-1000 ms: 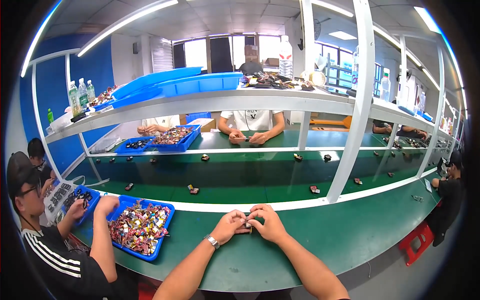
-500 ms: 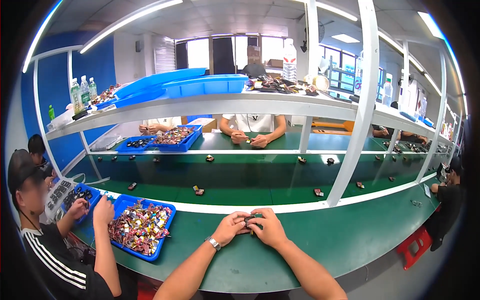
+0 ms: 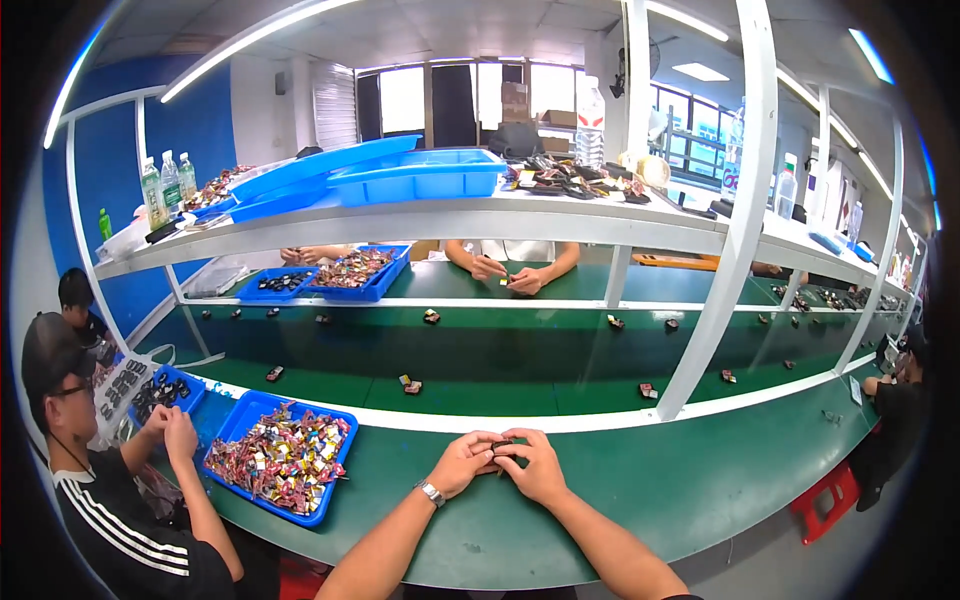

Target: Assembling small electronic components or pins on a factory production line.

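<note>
Over the green table [image 3: 620,480], my left hand [image 3: 462,465] and my right hand [image 3: 532,468] meet with their fingers closed around one small dark part [image 3: 499,447]. Fingertips hide most of it, so its exact kind does not show. A watch with a metal band [image 3: 431,493] is on my left wrist. To the left of my hands stands a blue tray [image 3: 352,440] heaped with small parts [image 3: 285,455] in red, white and yellow.
A co-worker [image 3: 110,500] sits at my left beside a tray of black parts [image 3: 165,394]. Beyond the white rail [image 3: 540,424], small assemblies [image 3: 411,385] lie spaced along a green belt [image 3: 520,390]. A white post [image 3: 715,260] rises at right; a shelf [image 3: 460,212] spans overhead.
My hands stay together on the dark part, the fingers shifting slightly. The co-worker at left has drawn one hand back from the tray to the other. The view has shifted slightly.
</note>
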Available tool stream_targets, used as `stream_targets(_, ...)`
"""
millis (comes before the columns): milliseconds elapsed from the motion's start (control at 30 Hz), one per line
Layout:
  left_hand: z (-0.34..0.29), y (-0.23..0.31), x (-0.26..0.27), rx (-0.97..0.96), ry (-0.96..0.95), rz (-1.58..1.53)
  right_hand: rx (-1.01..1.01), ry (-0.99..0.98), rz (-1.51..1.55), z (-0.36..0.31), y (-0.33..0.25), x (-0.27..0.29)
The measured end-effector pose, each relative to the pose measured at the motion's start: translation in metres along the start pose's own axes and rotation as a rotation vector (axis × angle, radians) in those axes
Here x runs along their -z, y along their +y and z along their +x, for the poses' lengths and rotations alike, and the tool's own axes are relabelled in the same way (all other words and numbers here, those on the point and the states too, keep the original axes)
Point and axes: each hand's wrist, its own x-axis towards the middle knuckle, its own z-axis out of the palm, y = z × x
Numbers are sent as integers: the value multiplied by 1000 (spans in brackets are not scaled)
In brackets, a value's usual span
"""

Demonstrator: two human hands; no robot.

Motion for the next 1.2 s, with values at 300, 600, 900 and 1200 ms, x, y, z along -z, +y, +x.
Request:
stream_targets(300, -1, 2, -3, 7, 15, 14, -43, -20, 68, -2, 11, -2)
stream_targets(600, -2, -2, -2, -27, 45, 43, -51, -51, 108, 1, 0, -2)
stream_targets(900, -2, 1, -2, -3, 9, 30, -45, -43, 81, -1, 3, 1)
stream_targets(1200, -2, 3, -5, -45, 75, 92, 60, -41, -28, 2, -8, 2)
